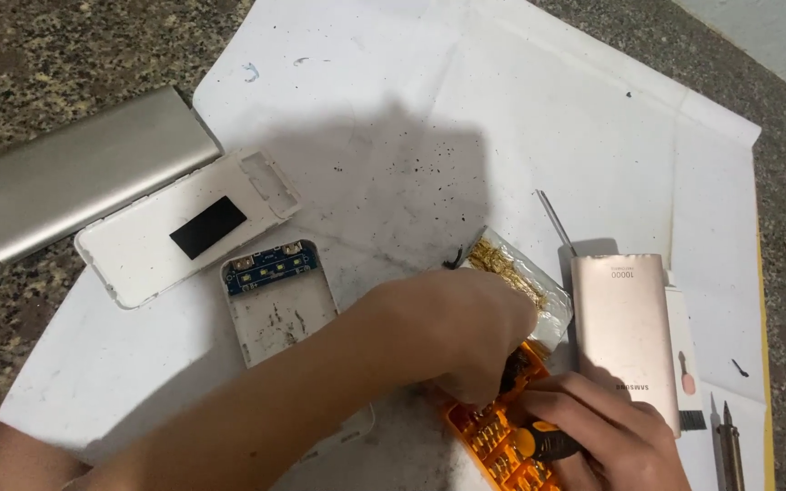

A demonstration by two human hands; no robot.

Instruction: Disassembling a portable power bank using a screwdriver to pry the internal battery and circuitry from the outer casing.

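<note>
Orange bit case (488,436) lies near on the desk (11,55); left hand (461,332) fingers pinch into it, right hand (607,427) fingers grip a screwdriver (543,443).

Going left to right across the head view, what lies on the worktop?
Silver metal case → white tray with black patch → white shell with blue circuit board → orange bit set under both hands → pink power bank → soldering iron.

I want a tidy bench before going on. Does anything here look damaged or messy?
Yes. Black specks are scattered over the white paper, and the foil-wrapped cell beside the left hand looks crumpled, its gold tape torn and ragged.
</note>
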